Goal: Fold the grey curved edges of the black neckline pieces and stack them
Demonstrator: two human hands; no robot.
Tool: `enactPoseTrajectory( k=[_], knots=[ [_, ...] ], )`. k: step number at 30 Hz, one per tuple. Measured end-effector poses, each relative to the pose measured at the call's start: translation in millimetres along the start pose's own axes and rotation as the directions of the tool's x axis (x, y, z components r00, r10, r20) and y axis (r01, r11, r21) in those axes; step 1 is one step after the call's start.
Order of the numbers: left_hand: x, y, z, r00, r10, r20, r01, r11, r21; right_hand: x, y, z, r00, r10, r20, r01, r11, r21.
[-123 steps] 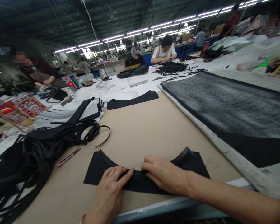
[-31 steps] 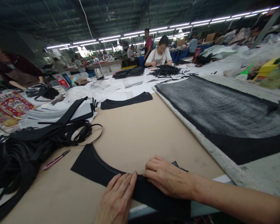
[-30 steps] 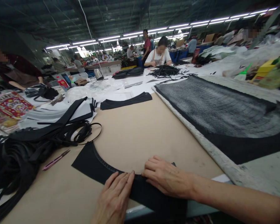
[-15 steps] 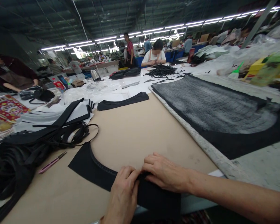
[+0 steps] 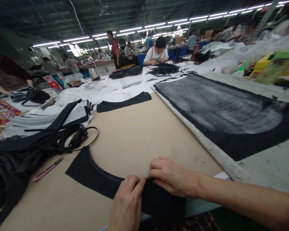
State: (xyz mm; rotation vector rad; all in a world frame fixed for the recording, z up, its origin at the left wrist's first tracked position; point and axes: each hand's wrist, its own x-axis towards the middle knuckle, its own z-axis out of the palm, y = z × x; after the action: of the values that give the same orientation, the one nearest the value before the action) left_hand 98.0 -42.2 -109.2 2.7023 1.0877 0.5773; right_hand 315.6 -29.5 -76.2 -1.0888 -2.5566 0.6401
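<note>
A curved black fabric piece [image 5: 96, 175] lies on the tan board [image 5: 125, 134], its right end hanging over the near edge. Along its inner curve runs a narrow folded strip with small marks. My left hand [image 5: 130, 199] presses on the piece, fingers bent together at the curved edge. Just right of it, my right hand [image 5: 168, 176] pinches the same edge, its fingertips close to my left fingertips. The fabric right under the fingertips is hidden.
Black strips [image 5: 9, 166] and pink-handled snips [image 5: 48, 170] lie left. Another folded black piece [image 5: 124, 102] rests at the board's far edge. A large grey-coated black sheet [image 5: 221, 106] lies right. A person [image 5: 156, 54] works across the table.
The view has shifted slightly, so most things sit a little further left and higher. Both hands stay at the curved edge, with my right fingers slightly changed in position.
</note>
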Motion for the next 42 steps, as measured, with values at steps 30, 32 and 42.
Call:
enactPoseTrajectory(
  k=[30,32,42],
  knots=[
    [1,6,3.5,0.983,0.161,-0.085,-0.142,0.969,0.200,-19,16,-1,0.986,-0.169,-0.003,0.163,0.956,-0.245],
    [6,9,6.5,0.991,0.100,-0.093,-0.092,0.992,0.084,-19,16,-3,0.986,-0.167,-0.001,0.162,0.956,-0.243],
    [12,14,16.0,0.999,0.036,0.002,-0.036,0.998,-0.045,-22,24,-15,0.998,-0.068,0.006,0.068,0.990,-0.122]
  ],
)
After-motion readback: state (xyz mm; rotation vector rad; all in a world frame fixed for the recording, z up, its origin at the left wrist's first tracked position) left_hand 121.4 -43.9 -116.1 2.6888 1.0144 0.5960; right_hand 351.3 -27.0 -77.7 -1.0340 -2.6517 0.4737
